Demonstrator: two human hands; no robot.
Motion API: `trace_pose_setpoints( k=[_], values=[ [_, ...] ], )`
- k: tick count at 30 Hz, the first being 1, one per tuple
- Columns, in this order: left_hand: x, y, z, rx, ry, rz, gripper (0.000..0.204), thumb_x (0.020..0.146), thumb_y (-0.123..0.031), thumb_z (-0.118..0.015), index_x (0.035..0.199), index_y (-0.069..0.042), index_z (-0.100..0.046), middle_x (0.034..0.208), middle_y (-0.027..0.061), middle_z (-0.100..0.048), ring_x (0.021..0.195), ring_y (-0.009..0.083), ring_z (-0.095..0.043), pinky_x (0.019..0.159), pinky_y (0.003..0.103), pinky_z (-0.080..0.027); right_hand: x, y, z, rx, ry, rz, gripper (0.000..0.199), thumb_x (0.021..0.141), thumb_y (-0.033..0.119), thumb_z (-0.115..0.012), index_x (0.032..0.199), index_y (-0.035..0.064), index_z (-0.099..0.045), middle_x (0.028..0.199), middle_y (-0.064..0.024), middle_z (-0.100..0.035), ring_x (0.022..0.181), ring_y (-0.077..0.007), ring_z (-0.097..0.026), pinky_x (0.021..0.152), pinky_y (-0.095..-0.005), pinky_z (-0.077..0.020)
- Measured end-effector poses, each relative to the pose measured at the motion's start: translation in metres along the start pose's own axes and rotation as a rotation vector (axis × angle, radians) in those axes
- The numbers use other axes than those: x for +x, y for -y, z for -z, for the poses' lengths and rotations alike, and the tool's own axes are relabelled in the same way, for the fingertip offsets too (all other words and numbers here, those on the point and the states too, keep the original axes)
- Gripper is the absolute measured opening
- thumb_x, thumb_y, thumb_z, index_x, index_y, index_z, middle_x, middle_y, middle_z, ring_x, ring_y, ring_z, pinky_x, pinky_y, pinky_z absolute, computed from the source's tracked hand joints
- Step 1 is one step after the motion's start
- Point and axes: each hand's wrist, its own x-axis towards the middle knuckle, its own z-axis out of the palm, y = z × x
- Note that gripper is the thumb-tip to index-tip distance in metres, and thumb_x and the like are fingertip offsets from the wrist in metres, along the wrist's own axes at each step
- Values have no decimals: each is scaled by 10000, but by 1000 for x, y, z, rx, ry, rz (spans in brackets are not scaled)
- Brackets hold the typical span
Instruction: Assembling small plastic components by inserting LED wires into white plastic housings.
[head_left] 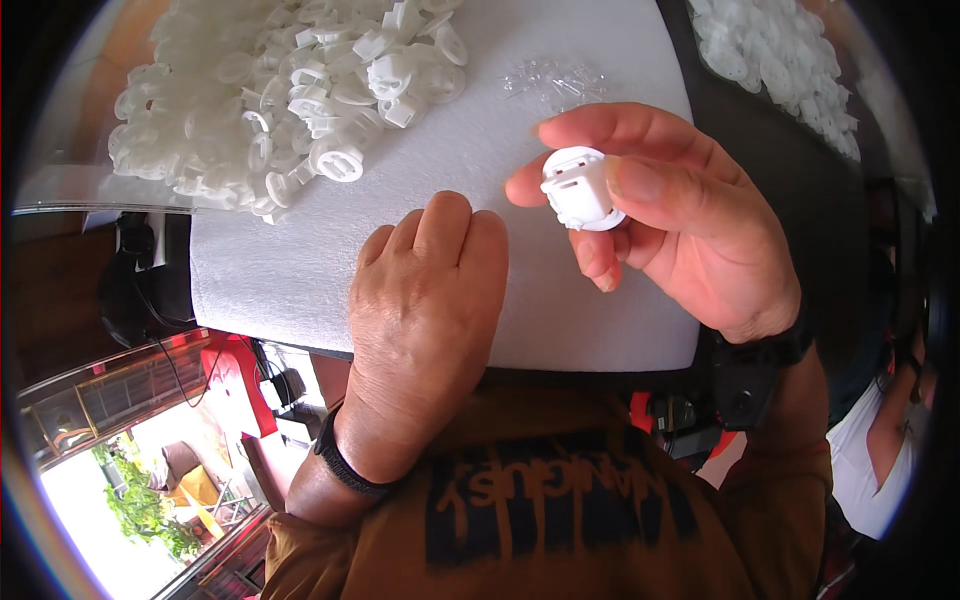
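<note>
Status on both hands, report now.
Right hand pinching white plastic part. Left hand closed, resting on white foam sheet. Nothing between them.

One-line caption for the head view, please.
Right hand pinches a white plastic cap; left hand rests fisted on white foam sheet.

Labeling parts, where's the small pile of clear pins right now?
Head view: the clear pins lie on the white foam sheet, upper centre, right of the white plastic parts heap and just above the right hand.
</note>
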Motion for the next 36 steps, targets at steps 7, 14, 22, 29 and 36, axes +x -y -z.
trace_pose_setpoints(
  k=[7, 14, 22, 29, 36],
  values=[
    [-1, 3, -2, -25, -50, -28, 117, 658, -65, -564, 711, -80, -461, 735, 46, -427, 656, 186, -506, 591, 319, -398, 2, -1, 0, 12, -8, -2, 392, 863, 225, -532, 1201, 27, -509, 1049, -196, -611, 641, -132, -575, 576, -256, -482],
    [6, 1, 3, 6, -15, -25, 114, 653, -57, -558, 689, -84, -454, 713, 41, -431, 618, 176, -496, 575, 310, -383, 1, 0, -2, 9, -13, -28, 384, 863, 208, -521, 1204, 32, -507, 1048, -182, -615, 632, -130, -573, 576, -253, -481],
    [6, 4, -1, 36, -63, -32, 119, 645, -35, -562, 712, -70, -470, 713, 56, -444, 578, 206, -496, 567, 323, -406, 2, 0, 0, -27, 26, 0, 468, 818, 218, -555, 1240, 33, -472, 1079, -173, -601, 640, -121, -568, 588, -246, -479],
    [3, 13, 7, -482, -146, 217, 140, 732, 11, -590, 847, -44, -534, 767, 80, -563, 610, 225, -564, 519, 315, -440, 3, -3, 2, -75, 43, 18, 506, 798, 222, -576, 1249, 24, -460, 1087, -169, -596, 662, -112, -565, 586, -244, -475],
    [1, 19, -5, -1047, -99, 561, 137, 812, -41, -578, 947, -26, -596, 738, -14, -553, 585, 33, -472, 534, 195, -398, 5, -3, 3, -87, 0, -29, 489, 810, 226, -571, 1243, 24, -466, 1067, -162, -605, 647, -112, -568, 581, -238, -474]
  ],
)
